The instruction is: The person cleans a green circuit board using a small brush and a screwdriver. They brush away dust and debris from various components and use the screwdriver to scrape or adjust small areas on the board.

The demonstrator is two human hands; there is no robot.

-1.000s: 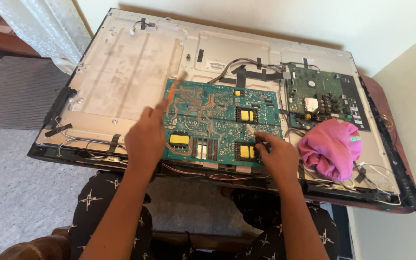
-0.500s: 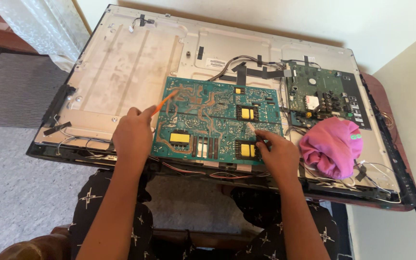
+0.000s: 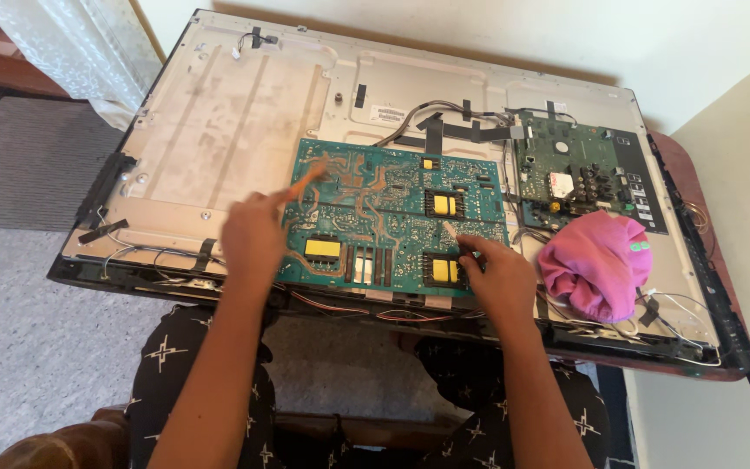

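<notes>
Left hand [image 3: 253, 234] has shifted right since the earlier frame; its thin orange-handled brush [image 3: 307, 178] now blurs over the large green rectangular circuit board [image 3: 392, 217]. Fingers closed around the handle. Board sits centre on the grey metal back panel of the opened flat-screen TV [image 3: 219, 122]. Right hand [image 3: 501, 278] presses the board's lower right edge, fingers loosely curled, holding nothing visible. Crumpled pink cloth [image 3: 596, 265] lies just beside it, below a smaller green circuit board [image 3: 566, 169].
</notes>
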